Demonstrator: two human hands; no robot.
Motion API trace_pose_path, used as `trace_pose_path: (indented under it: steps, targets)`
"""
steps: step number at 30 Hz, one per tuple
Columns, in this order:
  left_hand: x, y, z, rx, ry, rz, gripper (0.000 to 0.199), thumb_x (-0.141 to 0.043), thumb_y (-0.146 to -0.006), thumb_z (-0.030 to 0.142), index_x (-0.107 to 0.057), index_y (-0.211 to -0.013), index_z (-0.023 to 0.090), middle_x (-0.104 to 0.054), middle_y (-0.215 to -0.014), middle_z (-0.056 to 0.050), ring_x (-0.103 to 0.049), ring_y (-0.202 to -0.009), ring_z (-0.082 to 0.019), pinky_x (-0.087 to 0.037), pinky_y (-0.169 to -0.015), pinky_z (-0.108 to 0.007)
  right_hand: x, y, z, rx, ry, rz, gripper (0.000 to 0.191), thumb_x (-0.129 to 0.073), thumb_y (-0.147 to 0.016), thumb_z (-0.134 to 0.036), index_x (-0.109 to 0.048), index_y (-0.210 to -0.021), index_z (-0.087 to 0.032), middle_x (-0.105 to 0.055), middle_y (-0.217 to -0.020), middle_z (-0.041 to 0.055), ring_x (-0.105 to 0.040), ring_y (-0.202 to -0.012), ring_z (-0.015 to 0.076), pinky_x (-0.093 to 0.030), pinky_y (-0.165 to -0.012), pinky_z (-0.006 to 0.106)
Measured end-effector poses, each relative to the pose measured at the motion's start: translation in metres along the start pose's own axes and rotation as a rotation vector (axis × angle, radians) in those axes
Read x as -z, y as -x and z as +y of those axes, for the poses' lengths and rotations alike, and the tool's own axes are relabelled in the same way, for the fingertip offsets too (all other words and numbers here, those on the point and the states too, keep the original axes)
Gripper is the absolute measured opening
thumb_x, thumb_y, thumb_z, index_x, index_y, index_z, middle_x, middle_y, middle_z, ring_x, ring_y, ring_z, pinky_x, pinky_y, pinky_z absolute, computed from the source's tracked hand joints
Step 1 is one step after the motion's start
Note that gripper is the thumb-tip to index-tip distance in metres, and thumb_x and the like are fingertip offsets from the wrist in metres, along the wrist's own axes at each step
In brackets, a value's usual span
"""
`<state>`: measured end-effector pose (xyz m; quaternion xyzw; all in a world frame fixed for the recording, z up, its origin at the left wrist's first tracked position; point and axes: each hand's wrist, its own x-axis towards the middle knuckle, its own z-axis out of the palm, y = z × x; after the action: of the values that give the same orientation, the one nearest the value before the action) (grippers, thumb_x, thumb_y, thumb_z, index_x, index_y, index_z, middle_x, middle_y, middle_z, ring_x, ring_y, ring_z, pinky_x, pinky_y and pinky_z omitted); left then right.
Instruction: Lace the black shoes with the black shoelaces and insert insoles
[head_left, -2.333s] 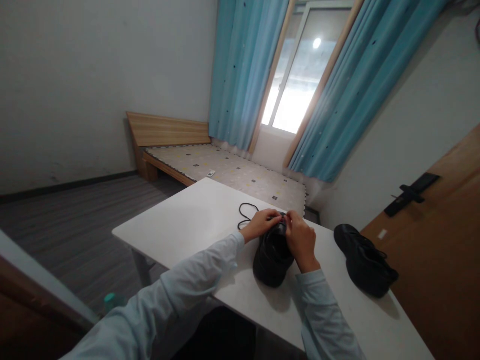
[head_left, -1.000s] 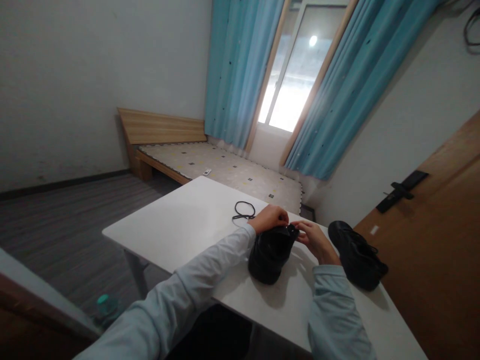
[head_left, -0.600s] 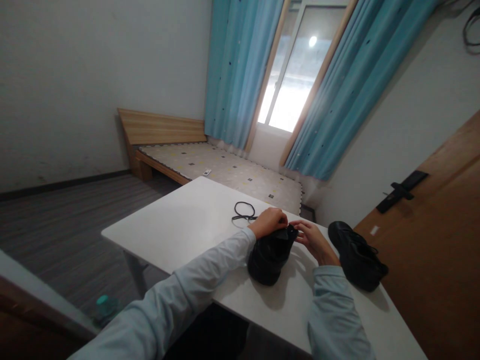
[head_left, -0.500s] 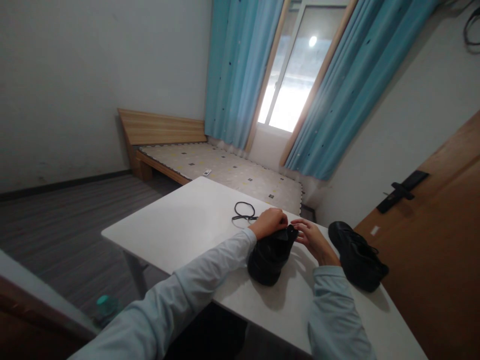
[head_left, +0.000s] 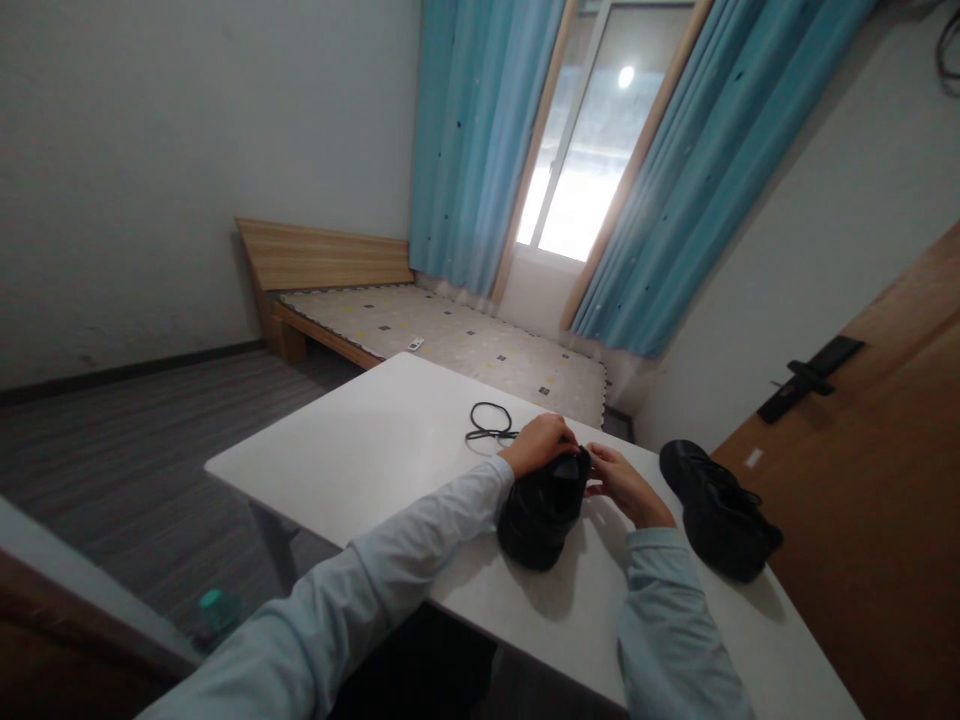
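Note:
A black shoe (head_left: 541, 515) rests on the white table (head_left: 337, 440), its heel toward me. My left hand (head_left: 541, 443) is closed on the shoe's upper edge from the left, fingers bent over it. On the shoe's right side, my right hand (head_left: 619, 482) has its thumb and fingers closed at the upper edge. What those fingertips pinch is too small to make out. Just beyond my left hand lies a looped black shoelace (head_left: 489, 420), partly hidden by the hand. A second black shoe (head_left: 720, 510), with laces in it, sits to the right of my right hand.
Beyond the table stands a bed (head_left: 450, 325) with a patterned mattress and a small white object (head_left: 415, 344) on it. A wooden door (head_left: 870, 480) is close on the table's right. A bottle with a green cap (head_left: 212, 600) is on the floor at lower left.
My right hand has moved slightly left against the shoe, and its spread fingers have drawn together at the edge. My left hand stays at nearly the same spot.

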<state>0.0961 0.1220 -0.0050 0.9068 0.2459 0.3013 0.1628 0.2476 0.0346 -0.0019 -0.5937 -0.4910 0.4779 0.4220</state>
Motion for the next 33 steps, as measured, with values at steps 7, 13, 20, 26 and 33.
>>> trace_pose_path:
  steps: [7, 13, 20, 26, 33]
  targets:
    - [0.003, 0.003, 0.001, 0.027, 0.16, 0.078, 0.019, -0.063, -0.08, 0.031, -0.072, -0.089, 0.017, -0.068, -0.086, -0.005, -0.061, -0.083, -0.016, -0.044, -0.079, -0.024, 0.003, -0.003, 0.002, 0.03, -0.002, 0.045, 0.039, -0.071, -0.063, -0.051, -0.05, -0.068, -0.018, -0.056, -0.063, -0.0039, -0.055, -0.056, 0.0106, -0.045, -0.05, 0.022]
    - [0.014, 0.004, -0.008, 0.173, 0.342, 0.161, 0.031, -0.052, -0.085, 0.041, -0.071, -0.091, 0.018, -0.071, -0.087, -0.002, -0.062, -0.081, -0.013, -0.044, -0.076, -0.021, 0.005, -0.003, 0.005, 0.033, -0.002, 0.122, 0.036, -0.07, -0.063, -0.049, -0.05, -0.067, -0.018, -0.058, -0.065, -0.0027, -0.056, -0.055, 0.0104, -0.045, -0.05, 0.022]
    - [0.045, 0.009, -0.032, 0.399, 0.21, 0.119, 0.031, -0.046, -0.087, 0.035, -0.071, -0.094, 0.017, -0.071, -0.085, -0.003, -0.064, -0.081, -0.013, -0.045, -0.075, -0.021, 0.006, -0.006, 0.007, 0.045, -0.044, 0.231, 0.027, -0.069, -0.065, -0.039, -0.053, -0.067, -0.018, -0.06, -0.067, -0.0009, -0.057, -0.053, 0.0104, -0.047, -0.047, 0.023]
    - [0.057, 0.03, -0.047, 0.635, -0.274, -0.024, 0.024, -0.051, -0.08, 0.015, -0.071, -0.093, 0.019, -0.067, -0.104, -0.014, -0.061, -0.101, -0.024, -0.045, -0.083, -0.032, 0.01, -0.01, 0.009, 0.054, -0.08, 0.37, 0.017, -0.064, -0.067, -0.032, -0.054, -0.068, -0.018, -0.063, -0.069, 0.0012, -0.057, -0.052, 0.0109, -0.048, -0.044, 0.022]
    - [0.059, 0.04, -0.054, 0.684, -0.379, -0.071, 0.024, -0.053, -0.076, 0.009, -0.07, -0.091, 0.016, -0.066, -0.101, -0.018, -0.059, -0.104, -0.029, -0.044, -0.085, -0.038, 0.011, -0.015, 0.012, 0.127, -0.11, 0.485, 0.017, -0.063, -0.067, -0.034, -0.053, -0.066, -0.019, -0.063, -0.074, 0.0021, -0.056, -0.052, 0.0107, -0.05, -0.045, 0.023]
